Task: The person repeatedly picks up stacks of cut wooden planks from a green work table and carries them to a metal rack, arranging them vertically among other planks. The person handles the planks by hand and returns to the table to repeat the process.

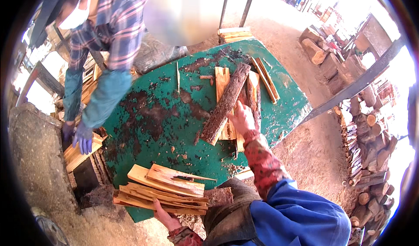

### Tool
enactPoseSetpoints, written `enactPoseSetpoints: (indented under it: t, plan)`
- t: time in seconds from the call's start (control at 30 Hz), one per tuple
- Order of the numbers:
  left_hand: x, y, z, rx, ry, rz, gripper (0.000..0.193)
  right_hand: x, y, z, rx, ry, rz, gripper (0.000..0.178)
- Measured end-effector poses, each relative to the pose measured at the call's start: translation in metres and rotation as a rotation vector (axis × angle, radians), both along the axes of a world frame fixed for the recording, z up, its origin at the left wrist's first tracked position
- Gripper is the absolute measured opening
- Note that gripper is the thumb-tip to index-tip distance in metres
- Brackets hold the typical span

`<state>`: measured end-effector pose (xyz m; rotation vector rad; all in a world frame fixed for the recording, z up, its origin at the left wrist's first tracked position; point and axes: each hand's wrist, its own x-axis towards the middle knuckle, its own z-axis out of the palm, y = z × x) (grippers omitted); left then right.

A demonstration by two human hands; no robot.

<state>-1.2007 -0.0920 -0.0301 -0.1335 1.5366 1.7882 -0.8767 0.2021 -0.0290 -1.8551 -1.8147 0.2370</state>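
Observation:
My left hand (pixel 166 217) grips a bundle of split firewood (pixel 161 198) at the table's near edge, thumb on top and the other fingers hidden beneath. More pale split pieces (pixel 168 178) lie just beyond that bundle. Farther out, my right hand (pixel 242 119) is closed at the right edge of a long bark-covered piece of firewood (pixel 227 102); its fingertips are partly hidden. This piece lies slanted across pale split sticks (pixel 221 82). Beside them are another split stick with bark (pixel 254 95) and a thin pair of sticks (pixel 266 80).
The green table (pixel 174 145) carries bark crumbs and dark patches. At left, a co-worker's gloved hands (pixel 83 139) touch split wood (pixel 76 154) beside a grey block (pixel 39 150). A metal bar (pixel 353 84) crosses at right, before stacked logs (pixel 371 158).

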Motion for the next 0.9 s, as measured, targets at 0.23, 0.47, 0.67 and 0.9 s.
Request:
enactPoseSetpoints:
  t: [0.23, 0.47, 0.67, 0.9]
  plan:
    - [0.002, 0.002, 0.004, 0.013, -0.050, -0.013, 0.067, -0.054, 0.062, -0.007, -0.207, -0.224, -0.188, 0.112]
    - [-0.001, -0.007, -0.001, -0.033, -0.009, -0.002, 0.065, -0.053, 0.063, 0.009, -0.313, -0.208, -0.074, 0.091]
    - [0.005, 0.002, 0.009, -0.047, -0.015, -0.013, 0.066, -0.039, 0.051, 0.012, -0.301, -0.228, -0.067, 0.085]
    - [0.000, -0.003, -0.005, -0.019, -0.003, -0.039, 0.067, -0.010, 0.061, -0.001, -0.262, -0.042, -0.028, 0.085]
